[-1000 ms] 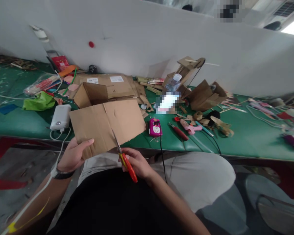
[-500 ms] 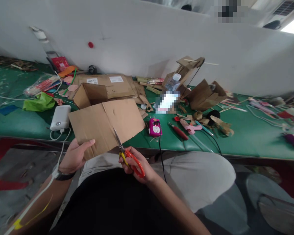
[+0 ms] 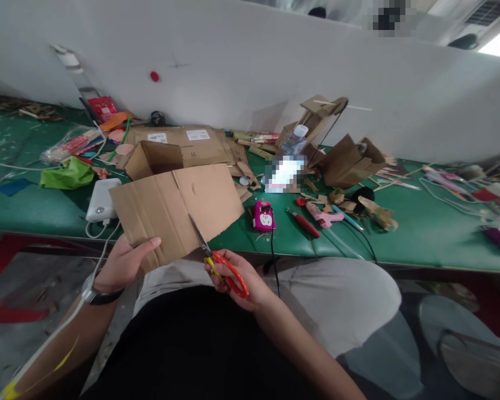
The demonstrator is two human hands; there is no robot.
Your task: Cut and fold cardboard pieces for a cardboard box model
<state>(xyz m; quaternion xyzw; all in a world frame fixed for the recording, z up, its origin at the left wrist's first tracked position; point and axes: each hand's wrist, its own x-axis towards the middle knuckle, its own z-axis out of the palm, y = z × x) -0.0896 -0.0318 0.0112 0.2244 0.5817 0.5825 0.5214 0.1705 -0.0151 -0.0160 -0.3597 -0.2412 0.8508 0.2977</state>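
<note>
My left hand grips the lower left corner of a flat brown cardboard sheet, thumb on top and fingers beneath, out of sight. The sheet is tilted in front of the table edge, with a crease running down its middle. My right hand is wrapped round the handles of a pair of scissors, one handle orange-red and one yellow. One blade lies over the sheet near the crease; the other is hidden under the cardboard. Behind the sheet stands an open cardboard box.
On the green table are a white power bank with its cable, a magenta socket block, a red-handled tool, a pink glue gun and a lit phone. A plastic bottle and cardboard pieces stand behind.
The scissors' handles have spread and swung to the right in my right hand. My left hand has shifted the cardboard sheet slightly left, and its tilt has changed a little.
</note>
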